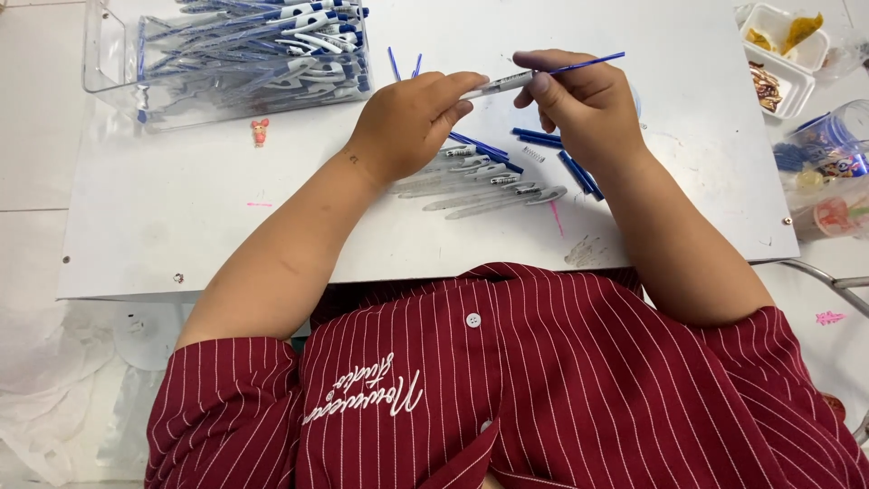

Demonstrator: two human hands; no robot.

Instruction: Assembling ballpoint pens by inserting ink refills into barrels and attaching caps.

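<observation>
Approx. 6 clear pen barrels (pixel 480 186) on table, 2 hands (pixel 412 122), 1 clear bin (pixel 109 54), 1 small figurine (pixel 260 132).

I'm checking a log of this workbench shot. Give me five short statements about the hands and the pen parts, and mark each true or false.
1. Both hands hold one pen barrel between them. True; the left hand and right hand meet on it.
2. A thin blue refill sticks out past the right hand. True.
3. The clear bin at the far left is empty. False; it is full of blue and white pens.
4. Clear pen barrels lie on the white board under the hands. True.
5. The person's sleeves are plain green. False; the shirt is dark red with white stripes.
</observation>
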